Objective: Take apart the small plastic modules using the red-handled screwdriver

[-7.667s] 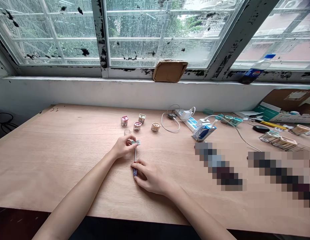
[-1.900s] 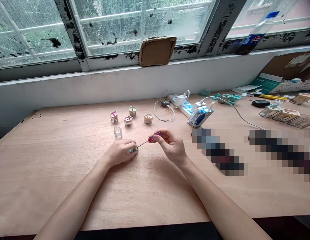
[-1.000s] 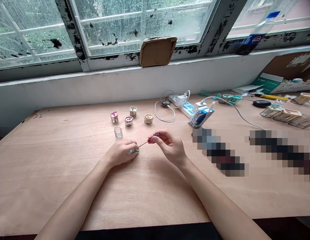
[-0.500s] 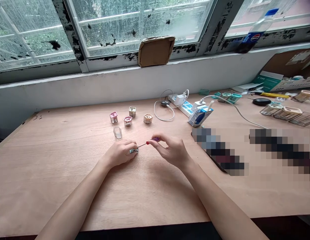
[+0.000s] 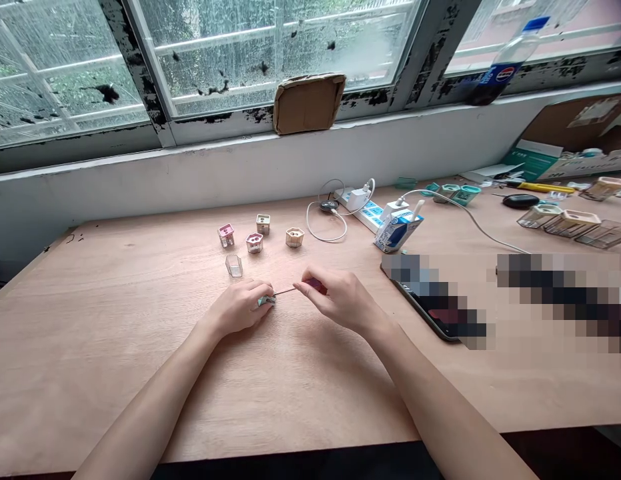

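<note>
My left hand (image 5: 239,305) is closed round a small pale teal pencil sharpener (image 5: 266,301) and rests on the wooden table. Most of the sharpener is hidden by the fingers. In a pinch, my right hand (image 5: 343,301) grips the purple-red handle of a thin screwdriver (image 5: 284,292). Its metal shaft points left, with the tip at the sharpener; whether it sits in a screw is too small to tell. Just beyond my left hand stands a clear plastic cup (image 5: 234,266), apart from the fingers.
Several sharpeners, among them a pink one (image 5: 226,235) and an orange one (image 5: 294,237), stand farther back. To the right are a power strip (image 5: 370,215), a milk carton (image 5: 397,230), a phone (image 5: 415,307) and a blurred dark object (image 5: 565,293). More sharpeners (image 5: 573,223) line the far right.
My right fingers have shifted on the screwdriver handle, covering the red part that showed before. My left hand keeps its hold on the sharpener. The whole view has moved slightly.
</note>
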Motion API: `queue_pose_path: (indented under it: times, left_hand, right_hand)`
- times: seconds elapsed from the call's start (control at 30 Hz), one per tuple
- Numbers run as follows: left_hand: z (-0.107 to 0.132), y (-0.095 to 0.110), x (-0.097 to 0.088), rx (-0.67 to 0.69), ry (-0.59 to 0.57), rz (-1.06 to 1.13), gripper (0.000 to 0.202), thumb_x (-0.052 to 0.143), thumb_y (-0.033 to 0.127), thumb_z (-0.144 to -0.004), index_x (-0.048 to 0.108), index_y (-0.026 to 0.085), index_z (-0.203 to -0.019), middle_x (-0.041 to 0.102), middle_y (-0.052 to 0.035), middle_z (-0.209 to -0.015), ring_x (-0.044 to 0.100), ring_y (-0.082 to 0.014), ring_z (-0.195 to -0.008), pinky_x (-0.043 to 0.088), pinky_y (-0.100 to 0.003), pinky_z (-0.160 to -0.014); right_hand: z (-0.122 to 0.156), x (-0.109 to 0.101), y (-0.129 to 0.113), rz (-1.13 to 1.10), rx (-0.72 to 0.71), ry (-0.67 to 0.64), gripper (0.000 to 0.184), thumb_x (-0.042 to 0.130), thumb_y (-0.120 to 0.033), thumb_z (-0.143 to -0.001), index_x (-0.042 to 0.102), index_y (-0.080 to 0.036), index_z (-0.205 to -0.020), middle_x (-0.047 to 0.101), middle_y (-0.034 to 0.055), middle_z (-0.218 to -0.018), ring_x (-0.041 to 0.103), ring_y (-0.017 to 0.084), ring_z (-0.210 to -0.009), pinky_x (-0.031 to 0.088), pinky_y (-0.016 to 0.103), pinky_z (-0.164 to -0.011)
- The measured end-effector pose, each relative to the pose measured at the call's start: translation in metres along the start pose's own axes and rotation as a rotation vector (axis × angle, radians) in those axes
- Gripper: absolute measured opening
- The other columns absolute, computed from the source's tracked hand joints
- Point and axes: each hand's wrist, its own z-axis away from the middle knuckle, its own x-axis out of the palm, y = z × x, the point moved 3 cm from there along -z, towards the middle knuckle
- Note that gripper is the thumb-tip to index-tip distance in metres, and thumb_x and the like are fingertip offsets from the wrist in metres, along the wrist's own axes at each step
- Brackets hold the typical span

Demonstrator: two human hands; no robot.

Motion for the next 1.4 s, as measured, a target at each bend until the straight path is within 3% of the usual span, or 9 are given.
queue_pose_path:
  times: [0.07, 0.23, 0.4, 0.57, 0.73, 0.9, 1.2, 1.4]
  left_hand:
    - [0.0, 0.0, 0.0, -0.007, -0.005, -0.001, 0.007, 0.058, 0.017, -0.091, 0.061, 0.02, -0.096, 0.071, -0.0046, -0.092, 0.065, -0.018, -0.081, 0.05, -0.028, -0.072]
    - [0.0, -0.001, 0.0, -0.024, -0.016, 0.004, 0.006, 0.059, 0.016, -0.091, 0.061, 0.02, -0.095, 0.071, -0.0046, -0.092, 0.065, -0.0186, -0.082, 0.049, -0.029, -0.073]
    - [0.0, -0.001, 0.0, -0.033, -0.019, 0.002, 0.005, 0.06, 0.018, -0.091, 0.061, 0.02, -0.095, 0.071, -0.0042, -0.09, 0.065, -0.0184, -0.081, 0.049, -0.029, -0.072]
    - [-0.001, -0.001, 0.0, -0.038, -0.02, 0.009, 0.004, 0.059, 0.019, -0.091, 0.061, 0.02, -0.094, 0.071, -0.0045, -0.09, 0.065, -0.0186, -0.081, 0.049, -0.029, -0.073]
    - [0.0, -0.003, 0.002, -0.067, -0.049, 0.009, 0.006, 0.061, 0.018, -0.09, 0.059, 0.02, -0.096, 0.07, -0.0042, -0.092, 0.064, -0.0189, -0.083, 0.049, -0.029, -0.074]
    - [0.0, -0.003, 0.002, -0.132, -0.072, -0.023, 0.013, 0.064, 0.018, -0.087, 0.059, 0.02, -0.099, 0.067, -0.0024, -0.084, 0.062, -0.0183, -0.076, 0.046, -0.028, -0.068]
    - [-0.001, 0.0, 0.0, -0.163, -0.078, -0.02, 0.017, 0.064, 0.015, -0.085, 0.058, 0.021, -0.1, 0.067, 0.0, -0.079, 0.059, -0.0168, -0.068, 0.042, -0.026, -0.06]
    - [-0.001, 0.0, 0.0, -0.181, -0.105, -0.02, 0.017, 0.063, 0.017, -0.087, 0.057, 0.02, -0.102, 0.068, -0.0015, -0.085, 0.062, -0.0183, -0.074, 0.045, -0.028, -0.065]
  right_hand:
    - [0.0, -0.001, 0.0, 0.019, 0.013, 0.002, 0.026, 0.056, -0.038, -0.095, 0.055, -0.022, -0.075, 0.063, -0.0001, -0.061, 0.056, 0.015, -0.053, 0.035, 0.027, -0.053]
    - [-0.001, 0.0, -0.003, -0.069, -0.01, -0.056, 0.004, 0.057, -0.025, -0.092, 0.056, -0.023, -0.088, 0.071, 0.0011, -0.077, 0.064, 0.016, -0.064, 0.04, 0.026, -0.058]
    - [-0.001, 0.0, -0.001, 0.001, 0.031, -0.002, 0.024, 0.058, -0.036, -0.094, 0.054, -0.022, -0.075, 0.065, 0.0003, -0.062, 0.059, 0.016, -0.054, 0.036, 0.027, -0.053]
    - [-0.001, 0.001, 0.002, -0.095, 0.027, -0.075, 0.001, 0.057, -0.024, -0.091, 0.057, -0.024, -0.091, 0.072, 0.0005, -0.079, 0.067, 0.017, -0.069, 0.041, 0.026, -0.058]
    - [-0.001, 0.0, 0.005, 0.026, 0.052, 0.007, 0.022, 0.056, -0.034, -0.095, 0.056, -0.022, -0.076, 0.066, 0.0007, -0.063, 0.058, 0.015, -0.054, 0.036, 0.027, -0.054]
    - [0.0, 0.001, 0.005, -0.063, 0.032, -0.06, 0.004, 0.058, -0.025, -0.091, 0.056, -0.023, -0.088, 0.07, -0.0001, -0.073, 0.063, 0.016, -0.062, 0.04, 0.026, -0.057]
    - [0.0, 0.006, 0.005, 0.033, 0.032, 0.045, 0.024, 0.058, -0.037, -0.094, 0.056, -0.022, -0.075, 0.067, 0.0009, -0.063, 0.058, 0.014, -0.051, 0.035, 0.026, -0.051]
    - [0.001, 0.01, 0.013, 0.024, 0.059, 0.073, 0.029, 0.057, -0.043, -0.094, 0.057, -0.021, -0.074, 0.064, -0.0003, -0.06, 0.053, 0.013, -0.049, 0.034, 0.024, -0.05]
